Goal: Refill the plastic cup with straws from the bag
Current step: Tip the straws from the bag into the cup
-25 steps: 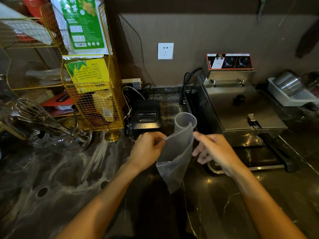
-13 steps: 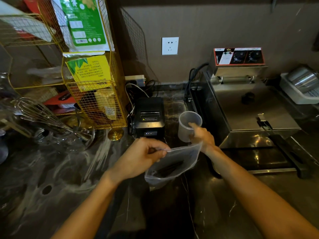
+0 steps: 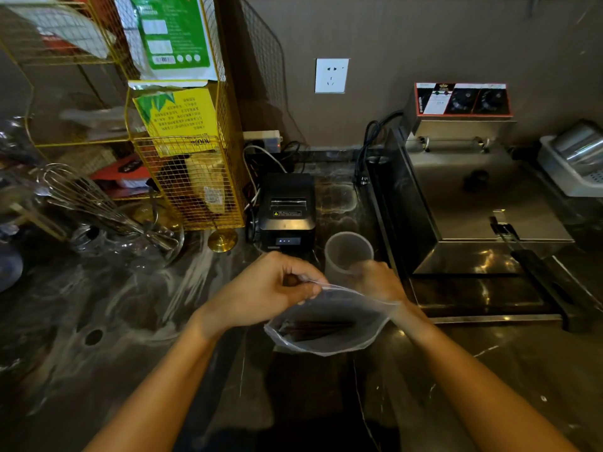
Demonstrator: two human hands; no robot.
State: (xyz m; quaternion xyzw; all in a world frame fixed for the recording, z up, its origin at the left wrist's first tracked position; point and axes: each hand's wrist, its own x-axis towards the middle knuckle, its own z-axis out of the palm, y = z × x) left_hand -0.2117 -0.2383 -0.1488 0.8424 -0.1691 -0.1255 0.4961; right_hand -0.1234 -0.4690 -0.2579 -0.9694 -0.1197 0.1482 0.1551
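A clear plastic bag (image 3: 329, 334) with dark straws (image 3: 313, 329) lying inside hangs over the dark marble counter. My left hand (image 3: 270, 288) pinches the bag's upper left rim. My right hand (image 3: 378, 282) is behind the bag's right edge and wraps around the lower part of the translucent plastic cup (image 3: 347, 252). The cup stands upright on the counter just in front of the black receipt printer. Nothing shows inside the cup. The bag hides part of my right hand.
A black receipt printer (image 3: 287, 210) stands behind the cup. A steel fryer (image 3: 473, 203) fills the right side, its black handle (image 3: 535, 265) pointing toward me. A yellow wire rack (image 3: 189, 177) and a glass bowl with whisks (image 3: 107, 223) stand at left.
The bag swung from hanging upright to lying almost level, mouth to the right. My right hand let go of the open air position and reached forward to the cup.
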